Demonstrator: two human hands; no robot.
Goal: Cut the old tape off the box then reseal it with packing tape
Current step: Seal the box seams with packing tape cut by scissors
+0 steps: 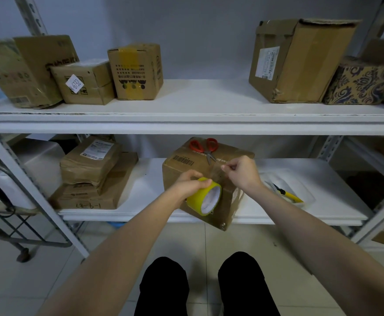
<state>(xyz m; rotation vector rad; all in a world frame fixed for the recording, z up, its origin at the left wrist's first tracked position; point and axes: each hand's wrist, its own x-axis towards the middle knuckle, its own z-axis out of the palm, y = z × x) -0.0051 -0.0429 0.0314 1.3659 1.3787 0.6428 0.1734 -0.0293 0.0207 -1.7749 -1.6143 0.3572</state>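
A brown cardboard box (181, 166) with a barcode stands on the lower white shelf, its front corner jutting past the shelf edge. Red-handled scissors (205, 148) lie on its top. My left hand (192, 181) grips a yellow roll of packing tape (205, 197) in front of the box. My right hand (240, 171) pinches the free end of the clear tape strip (218, 171), stretched out from the roll over the box's front top edge.
A clear tray (300, 181) holding a yellow utility knife (287, 193) sits right of the box. Stacked parcels (93, 176) lie to the left. The upper shelf (191, 119) carries several boxes. A metal cart (8, 215) stands at far left.
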